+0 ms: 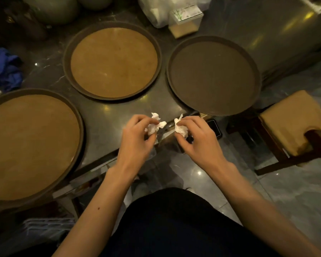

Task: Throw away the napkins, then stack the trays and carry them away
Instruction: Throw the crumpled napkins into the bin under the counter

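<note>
Three round trays lie unstacked on the table (107, 115): near-left tray (0, 101), far tray (67, 52), right tray (256, 71). Left hand (137, 138) pinches one crumpled napkin (154, 125); right hand (198, 138) pinches another napkin (180, 127), over the table's near edge.

Dim glossy counter (104, 112), wooden stool (293, 123)
</note>
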Tool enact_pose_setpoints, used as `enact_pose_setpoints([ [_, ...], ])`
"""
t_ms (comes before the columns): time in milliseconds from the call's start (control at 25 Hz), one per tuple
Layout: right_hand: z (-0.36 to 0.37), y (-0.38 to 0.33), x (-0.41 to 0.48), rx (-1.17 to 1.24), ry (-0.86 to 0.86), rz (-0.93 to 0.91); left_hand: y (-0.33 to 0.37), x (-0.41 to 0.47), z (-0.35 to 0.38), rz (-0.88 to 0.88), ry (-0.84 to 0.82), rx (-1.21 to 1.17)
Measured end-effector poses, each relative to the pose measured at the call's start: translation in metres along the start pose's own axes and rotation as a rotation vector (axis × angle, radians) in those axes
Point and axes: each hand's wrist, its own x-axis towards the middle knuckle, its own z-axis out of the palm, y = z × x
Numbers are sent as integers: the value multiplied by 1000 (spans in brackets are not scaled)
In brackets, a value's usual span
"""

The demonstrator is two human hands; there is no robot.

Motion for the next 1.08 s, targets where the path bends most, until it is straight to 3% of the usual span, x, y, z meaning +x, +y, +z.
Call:
enact_pose_setpoints([
  [480, -138, 124, -152, -80, 168, 111, 145, -57, 147, 135, -136, 83],
  [720, -161, 124, -196, -123, 219, 187, 176, -79, 163, 212, -198, 49],
  [1080, -157, 96, -232, -220, 251, 282, 162, -101, 159, 305, -267, 21],
])
